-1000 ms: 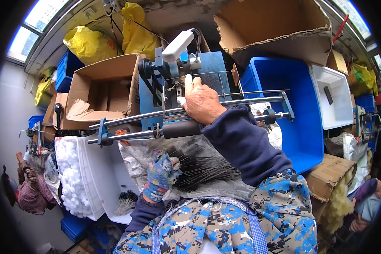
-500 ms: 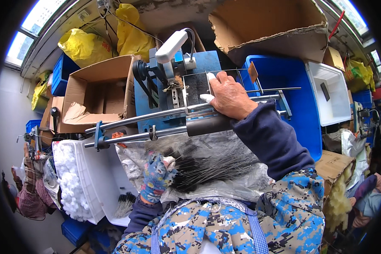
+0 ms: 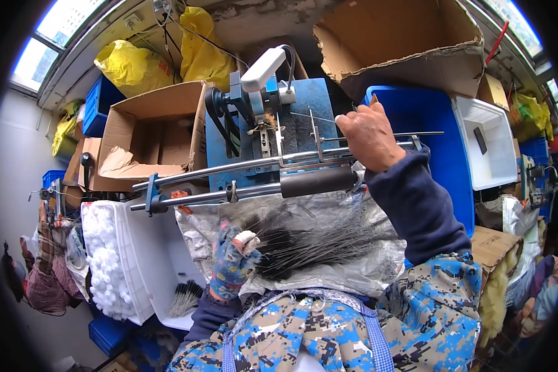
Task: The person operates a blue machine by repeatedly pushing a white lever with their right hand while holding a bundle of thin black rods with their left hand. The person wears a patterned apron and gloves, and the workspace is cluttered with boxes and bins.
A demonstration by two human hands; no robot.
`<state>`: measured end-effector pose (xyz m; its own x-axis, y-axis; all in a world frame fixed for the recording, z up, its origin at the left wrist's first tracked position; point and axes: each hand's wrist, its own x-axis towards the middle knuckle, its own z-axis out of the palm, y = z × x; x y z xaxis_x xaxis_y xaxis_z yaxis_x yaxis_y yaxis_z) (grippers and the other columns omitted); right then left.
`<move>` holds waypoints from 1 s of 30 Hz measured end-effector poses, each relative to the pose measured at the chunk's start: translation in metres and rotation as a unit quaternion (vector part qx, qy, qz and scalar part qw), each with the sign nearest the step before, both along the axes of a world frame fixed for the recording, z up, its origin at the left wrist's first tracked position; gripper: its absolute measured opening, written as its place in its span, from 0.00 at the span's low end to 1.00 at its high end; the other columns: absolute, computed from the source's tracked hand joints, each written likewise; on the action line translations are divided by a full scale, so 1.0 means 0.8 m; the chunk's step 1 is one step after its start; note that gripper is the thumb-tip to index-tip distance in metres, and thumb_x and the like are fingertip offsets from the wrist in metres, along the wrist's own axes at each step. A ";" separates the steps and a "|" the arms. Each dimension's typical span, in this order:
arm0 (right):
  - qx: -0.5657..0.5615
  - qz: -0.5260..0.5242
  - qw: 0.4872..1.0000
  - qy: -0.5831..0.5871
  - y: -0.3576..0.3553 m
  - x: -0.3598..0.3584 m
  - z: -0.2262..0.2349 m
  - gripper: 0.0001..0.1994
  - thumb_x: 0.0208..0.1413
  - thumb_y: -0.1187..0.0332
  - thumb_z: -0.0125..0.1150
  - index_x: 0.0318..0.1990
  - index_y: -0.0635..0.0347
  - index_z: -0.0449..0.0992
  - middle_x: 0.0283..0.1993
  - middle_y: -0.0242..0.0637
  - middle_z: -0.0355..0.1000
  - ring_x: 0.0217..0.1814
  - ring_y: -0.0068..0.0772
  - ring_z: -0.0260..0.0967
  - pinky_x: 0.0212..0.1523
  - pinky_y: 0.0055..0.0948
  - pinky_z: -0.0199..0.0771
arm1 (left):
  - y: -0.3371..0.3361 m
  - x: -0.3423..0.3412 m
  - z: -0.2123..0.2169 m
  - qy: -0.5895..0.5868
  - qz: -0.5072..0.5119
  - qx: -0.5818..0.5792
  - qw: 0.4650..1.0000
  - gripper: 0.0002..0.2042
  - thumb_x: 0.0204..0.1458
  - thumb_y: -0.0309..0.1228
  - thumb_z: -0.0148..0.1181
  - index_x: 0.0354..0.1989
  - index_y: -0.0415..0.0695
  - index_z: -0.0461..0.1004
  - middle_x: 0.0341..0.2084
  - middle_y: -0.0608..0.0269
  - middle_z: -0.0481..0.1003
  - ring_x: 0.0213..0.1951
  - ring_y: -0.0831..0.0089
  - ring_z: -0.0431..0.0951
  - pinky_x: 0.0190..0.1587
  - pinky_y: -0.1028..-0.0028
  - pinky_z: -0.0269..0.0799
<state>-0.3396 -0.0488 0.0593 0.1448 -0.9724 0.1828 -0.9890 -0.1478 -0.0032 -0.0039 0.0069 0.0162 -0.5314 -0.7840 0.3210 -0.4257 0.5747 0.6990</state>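
Note:
My right hand point(image 3: 372, 136), bare, is raised over the right part of a blue bench machine point(image 3: 316, 93). Its fingers are closed on a thin metal wire point(image 3: 315, 116) that sticks out to the left. Beneath the hand run two steel rails point(image 3: 254, 164) with a dark cylinder point(image 3: 319, 180). In a patterned glove, my left hand point(image 3: 231, 254) is curled, pale wrapping on its fingers, at the left end of a heap of thin wires point(image 3: 328, 245) with dark bristles. Whatever its fingers hold is hidden. The heap lies on a silvery sheet point(image 3: 328, 276) over my lap.
Left stands an open cardboard box point(image 3: 152, 118), with a white bin point(image 3: 167, 260) and white tufts point(image 3: 105, 260) nearer. A blue bin point(image 3: 443, 155) and a white tray point(image 3: 487, 142) stand right. A large carton point(image 3: 409, 62) is behind. Other people work at both sides.
My right hand has moved right, off the machine's middle, and its fingers have closed on the wire. The wire has shifted right and now tilts. My left hand stays by the heap.

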 end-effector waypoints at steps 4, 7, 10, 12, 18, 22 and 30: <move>0.048 0.060 0.987 -0.140 0.100 0.019 0.033 0.04 0.40 0.77 0.54 0.24 0.55 0.69 0.20 0.33 0.68 0.28 0.35 0.65 0.34 0.35 0.58 | 0.003 -0.005 0.003 0.048 0.022 0.019 0.998 0.14 0.40 0.18 0.62 0.37 0.42 0.72 0.23 0.61 0.71 0.26 0.66 0.73 0.25 0.71 0.66; 0.114 0.135 0.960 -0.217 0.142 0.051 0.019 0.14 0.37 0.75 0.59 0.37 0.57 0.71 0.31 0.34 0.67 0.37 0.36 0.63 0.36 0.36 0.58 | 0.014 -0.008 -0.002 0.082 0.023 0.181 0.980 0.15 0.39 0.19 0.63 0.38 0.43 0.71 0.25 0.62 0.72 0.31 0.65 0.75 0.28 0.71 0.69; 0.045 0.183 0.907 -0.376 0.125 0.102 0.021 0.20 0.39 0.72 0.65 0.43 0.63 0.70 0.40 0.41 0.69 0.40 0.40 0.65 0.40 0.36 0.62 | 0.002 -0.031 0.007 -0.005 -0.076 -0.010 0.997 0.16 0.39 0.20 0.63 0.39 0.43 0.71 0.25 0.62 0.73 0.31 0.63 0.75 0.34 0.67 0.68; -0.035 0.238 0.837 -0.492 0.106 0.134 0.023 0.19 0.38 0.76 0.64 0.42 0.65 0.70 0.39 0.43 0.69 0.39 0.44 0.66 0.41 0.38 0.65 | 0.011 -0.034 0.002 -0.016 -0.045 0.029 0.998 0.17 0.41 0.28 0.63 0.42 0.45 0.71 0.32 0.59 0.74 0.35 0.59 0.74 0.41 0.62 0.65; 0.014 0.248 0.647 -0.720 0.086 0.166 0.027 0.08 0.50 0.76 0.57 0.39 0.67 0.72 0.34 0.43 0.72 0.31 0.34 0.70 0.30 0.29 0.70 | 0.013 -0.028 -0.014 0.059 -0.025 0.151 0.987 0.18 0.41 0.33 0.64 0.43 0.46 0.70 0.34 0.58 0.73 0.39 0.55 0.73 0.45 0.59 0.64; 0.053 0.107 0.522 -0.845 0.079 0.097 0.073 0.08 0.55 0.76 0.53 0.41 0.68 0.73 0.31 0.39 0.73 0.26 0.18 0.68 0.26 0.16 0.69 | -0.003 -0.014 -0.014 -0.181 -0.048 0.039 0.982 0.21 0.41 0.38 0.63 0.43 0.40 0.70 0.38 0.51 0.72 0.43 0.51 0.72 0.56 0.55 0.57; -0.041 0.038 0.989 -0.136 -0.020 0.040 0.035 0.06 0.48 0.77 0.53 0.33 0.63 0.75 0.27 0.39 0.70 0.31 0.36 0.70 0.31 0.31 0.69 | -0.014 0.016 -0.080 -0.363 0.009 -0.054 0.930 0.24 0.32 0.31 0.66 0.42 0.41 0.68 0.34 0.62 0.72 0.40 0.55 0.65 0.42 0.58 0.60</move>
